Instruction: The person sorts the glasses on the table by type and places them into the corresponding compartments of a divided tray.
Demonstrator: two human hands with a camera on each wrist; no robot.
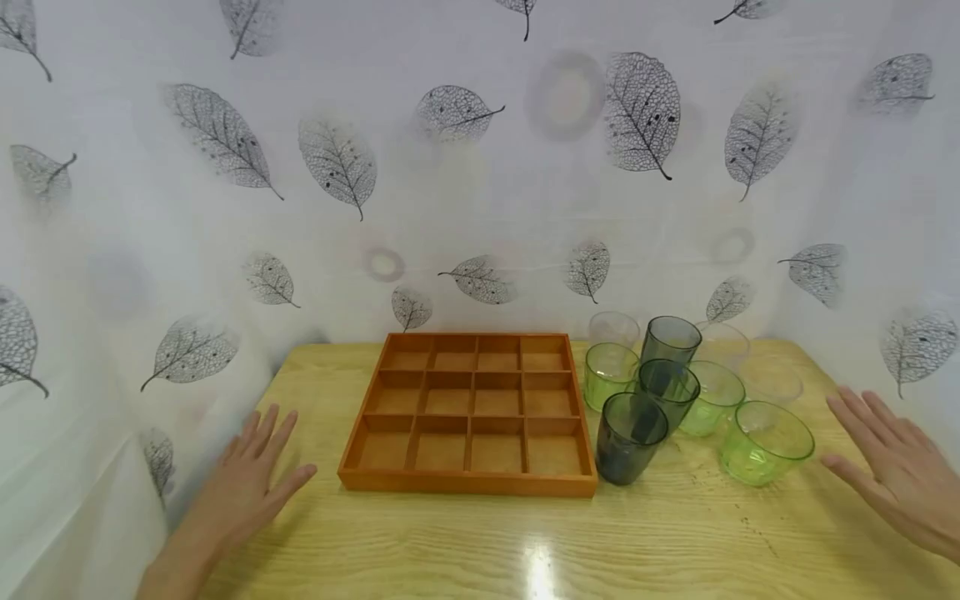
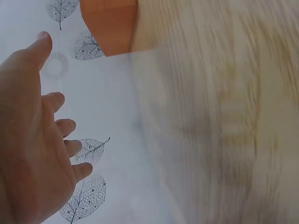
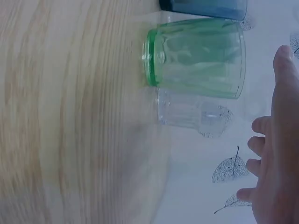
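Note:
My left hand is held with fingers spread, left of an orange-brown wooden tray divided into several square compartments. Nothing is in its grasp; the left wrist view shows the bare palm and a corner of the tray. On the right, my right hand is likewise spread and holds nothing. Nearest to it stands a green glass cup, which also fills the middle of the right wrist view. Further green cups, dark grey cups and clear cups stand upright in a cluster right of the tray.
A light wood-grain table carries everything. Behind it and along both sides hangs a white curtain printed with grey leaves. The front dark cup stands close against the tray's right side. Small dark marks dot the table before the cups.

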